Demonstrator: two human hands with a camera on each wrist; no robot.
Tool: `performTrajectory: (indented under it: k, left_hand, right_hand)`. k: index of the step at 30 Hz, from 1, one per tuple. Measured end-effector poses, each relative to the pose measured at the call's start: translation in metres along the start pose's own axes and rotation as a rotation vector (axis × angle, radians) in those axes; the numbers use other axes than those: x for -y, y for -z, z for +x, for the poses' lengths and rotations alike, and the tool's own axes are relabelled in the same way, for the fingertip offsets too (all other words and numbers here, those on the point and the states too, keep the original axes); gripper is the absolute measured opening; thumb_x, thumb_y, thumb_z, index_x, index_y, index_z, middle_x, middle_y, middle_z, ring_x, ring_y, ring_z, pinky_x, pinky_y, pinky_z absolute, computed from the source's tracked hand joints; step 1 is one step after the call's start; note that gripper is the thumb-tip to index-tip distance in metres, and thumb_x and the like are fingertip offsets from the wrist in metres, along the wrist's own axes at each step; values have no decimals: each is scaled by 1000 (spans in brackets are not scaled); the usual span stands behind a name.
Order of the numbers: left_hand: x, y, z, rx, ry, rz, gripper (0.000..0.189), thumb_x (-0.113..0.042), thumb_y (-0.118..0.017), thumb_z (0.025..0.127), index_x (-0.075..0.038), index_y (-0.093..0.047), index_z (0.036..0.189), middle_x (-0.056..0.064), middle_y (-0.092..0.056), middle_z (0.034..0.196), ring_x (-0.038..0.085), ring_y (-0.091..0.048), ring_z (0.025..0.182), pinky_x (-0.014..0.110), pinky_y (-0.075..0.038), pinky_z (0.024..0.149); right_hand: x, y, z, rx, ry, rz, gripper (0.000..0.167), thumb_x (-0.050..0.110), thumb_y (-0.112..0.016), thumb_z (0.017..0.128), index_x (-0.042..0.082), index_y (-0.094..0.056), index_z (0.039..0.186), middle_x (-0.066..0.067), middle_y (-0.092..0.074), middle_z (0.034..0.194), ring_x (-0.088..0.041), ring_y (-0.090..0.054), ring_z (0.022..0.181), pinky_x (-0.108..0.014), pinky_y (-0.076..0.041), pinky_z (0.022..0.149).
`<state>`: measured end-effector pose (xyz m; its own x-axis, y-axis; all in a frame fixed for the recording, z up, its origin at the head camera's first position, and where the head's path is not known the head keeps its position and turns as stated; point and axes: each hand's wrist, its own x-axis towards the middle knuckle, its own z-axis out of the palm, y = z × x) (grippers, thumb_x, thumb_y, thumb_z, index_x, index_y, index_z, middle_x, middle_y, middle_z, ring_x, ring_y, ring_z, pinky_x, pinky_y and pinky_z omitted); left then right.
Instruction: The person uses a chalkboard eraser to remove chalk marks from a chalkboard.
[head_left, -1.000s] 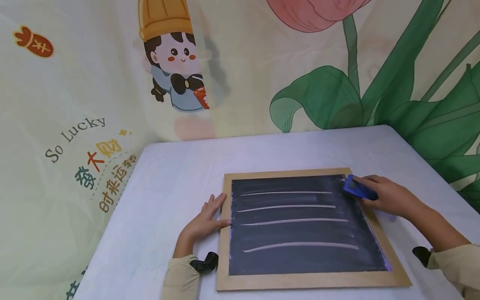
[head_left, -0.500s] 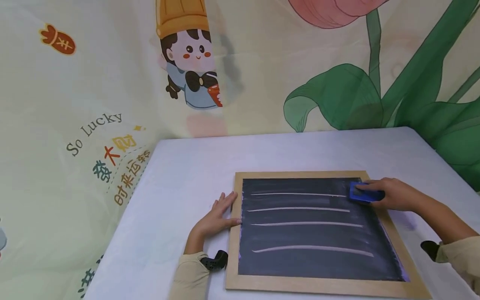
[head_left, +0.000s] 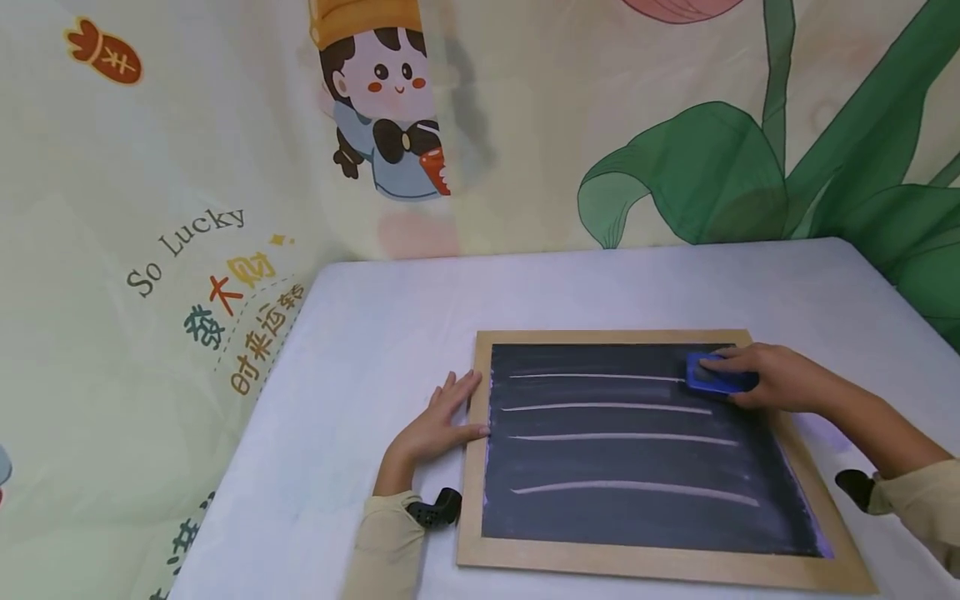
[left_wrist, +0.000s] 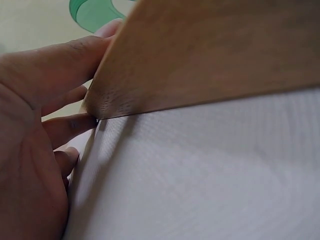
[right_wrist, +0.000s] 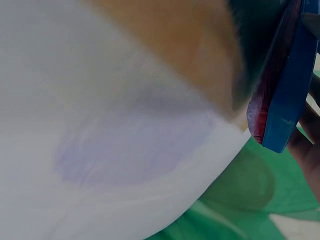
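Right hand (head_left: pixel 783 377) grips blue eraser (head_left: pixel 703 383), apparently against chalkboard (head_left: pixel 630 462); left hand (head_left: pixel 431 429) spread, touching frame (head_left: pixel 472 500).

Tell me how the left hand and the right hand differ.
The left hand touches the left side of the chalkboard's wooden frame, thumb apart from its fingers; the right hand grips a blue eraser. The left hand is at the board's edge, while the right is near its upper right corner. Both arms wear beige sleeves and a black wrist device.
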<state>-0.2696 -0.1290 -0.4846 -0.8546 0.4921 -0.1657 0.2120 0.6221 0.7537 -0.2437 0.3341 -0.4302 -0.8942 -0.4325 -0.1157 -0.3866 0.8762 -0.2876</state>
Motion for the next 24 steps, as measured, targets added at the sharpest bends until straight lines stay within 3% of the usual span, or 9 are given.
performTrajectory:
  k: [3, 9, 14, 24]
  left_hand:
    - [-1, 2, 4, 13, -6, 3, 83, -32, -70, 79, -24, -22, 146, -3, -15, 154, 20, 6, 142, 44, 5, 115]
    - [-4, 3, 9, 19, -14, 10, 83, -31, -70, 79, -23, -21, 146, -3, -14, 154, 20, 7, 142, 43, 6, 115]
    - [-6, 5, 9, 23, 0, 12, 84, -31, -70, 79, -23, -21, 146, -3, -14, 154, 19, 7, 142, 42, 6, 115]
    - [0, 4, 5, 25, 36, 4, 84, -31, -70, 79, -26, -20, 146, -5, -13, 154, 17, 8, 142, 42, 7, 115]
  right_hand:
    - [11, 2, 9, 13, 9, 13, 53, 17, -74, 72, 7, -60, 121, -29, -55, 120, -30, -59, 94, -34, -50, 66]
    - [32, 4, 30, 22, 56, 19, 54, 19, -75, 72, 7, -59, 122, -28, -55, 121, -34, -59, 99, -32, -48, 66]
    - [44, 2, 40, 10, 79, -18, 53, 19, -74, 72, 9, -59, 122, -25, -57, 121, -27, -59, 93, -30, -47, 63]
    - [66, -6, 64, 66, 95, -22, 53, 22, -72, 75, 12, -57, 125, -22, -56, 123, -36, -56, 103, -43, -51, 75]
